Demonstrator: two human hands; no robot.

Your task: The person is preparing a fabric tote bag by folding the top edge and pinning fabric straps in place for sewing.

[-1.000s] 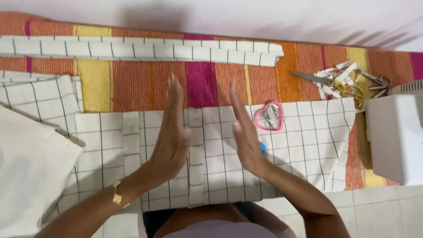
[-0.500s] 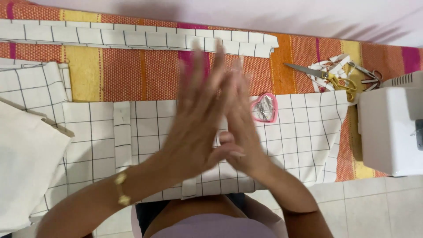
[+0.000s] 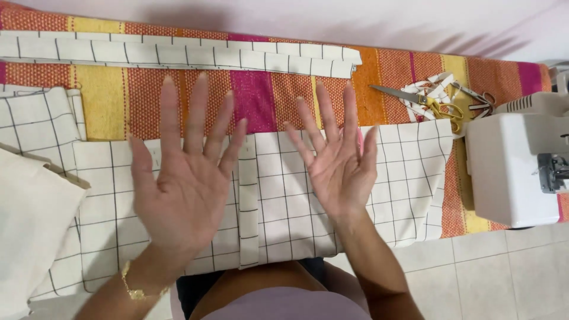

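Note:
Both palms face up toward the camera, fingers spread, holding nothing. My left hand, with a gold bracelet at the wrist, hovers over the left part of a white fabric piece with a black grid. My right hand hovers over the middle of that fabric. A narrow strip of the same grid fabric lies lengthwise between the two hands. The pink heart-shaped object seen earlier is hidden behind my right hand.
A long grid fabric strip lies at the back on a striped orange, yellow and pink cloth. Yellow-handled scissors lie on fabric scraps at right. A white sewing machine stands at right. Plain cream fabric lies at left.
My hands came together over the fabric, then parted and turned palms up with fingers spread. The view shifted slightly left.

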